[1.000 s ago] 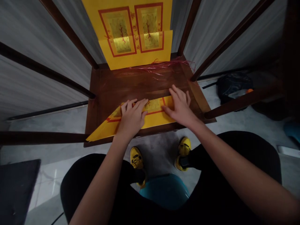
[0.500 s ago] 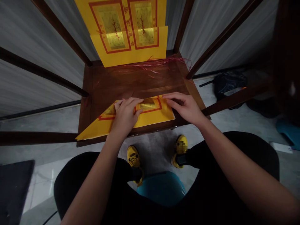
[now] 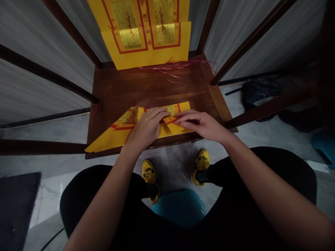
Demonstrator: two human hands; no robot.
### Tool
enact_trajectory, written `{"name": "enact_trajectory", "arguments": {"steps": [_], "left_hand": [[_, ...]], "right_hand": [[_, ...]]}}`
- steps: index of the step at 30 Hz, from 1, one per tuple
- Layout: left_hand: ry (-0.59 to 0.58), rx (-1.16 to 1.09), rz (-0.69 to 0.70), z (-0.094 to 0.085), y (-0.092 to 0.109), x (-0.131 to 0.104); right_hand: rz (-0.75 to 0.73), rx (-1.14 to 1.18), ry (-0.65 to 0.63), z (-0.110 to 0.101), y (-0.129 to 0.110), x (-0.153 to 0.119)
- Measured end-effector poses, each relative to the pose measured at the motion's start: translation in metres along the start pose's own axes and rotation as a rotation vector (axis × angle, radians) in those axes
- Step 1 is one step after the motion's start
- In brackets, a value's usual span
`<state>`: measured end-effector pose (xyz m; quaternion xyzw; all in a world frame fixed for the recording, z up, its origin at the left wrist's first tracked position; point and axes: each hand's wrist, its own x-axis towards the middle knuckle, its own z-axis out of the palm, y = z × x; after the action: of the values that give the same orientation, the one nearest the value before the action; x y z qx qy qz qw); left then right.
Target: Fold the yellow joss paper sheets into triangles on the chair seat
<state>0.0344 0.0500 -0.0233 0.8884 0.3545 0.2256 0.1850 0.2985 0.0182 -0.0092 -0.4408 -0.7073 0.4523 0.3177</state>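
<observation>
Yellow paper (image 3: 112, 137) with red borders and gold patches lies on the front part of a brown wooden table (image 3: 157, 87). Its left side runs out to a fanned point of several layers. My left hand (image 3: 148, 127) rests on the middle of the paper, fingers toward the right. At the paper's right side, a flap is folded over toward me, and my right hand (image 3: 200, 123) has its fingers closed on that flap. The two hands' fingertips are close to each other.
Large yellow sheets (image 3: 154, 55) with red frames stand at the table's back edge. Thin red strands (image 3: 175, 68) lie before them. Dark wooden bars flank the table. A blue stool (image 3: 180, 207) is below, and a black bag (image 3: 259, 92) sits on the floor at right.
The paper's right part has been folded over toward me. My right hand has moved left and down with it, while my left hand has shifted slightly right.
</observation>
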Motion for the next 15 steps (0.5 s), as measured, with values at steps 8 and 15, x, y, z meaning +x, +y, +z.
{"name": "enact_trajectory", "arguments": {"steps": [8, 15], "left_hand": [[0.001, 0.098, -0.063, -0.004, 0.005, 0.000], [0.097, 0.214, -0.219, -0.004, 0.008, -0.001]], "right_hand": [[0.121, 0.067, 0.042, 0.005, -0.005, -0.002], [0.133, -0.233, 0.286, 0.016, 0.011, 0.005]]}}
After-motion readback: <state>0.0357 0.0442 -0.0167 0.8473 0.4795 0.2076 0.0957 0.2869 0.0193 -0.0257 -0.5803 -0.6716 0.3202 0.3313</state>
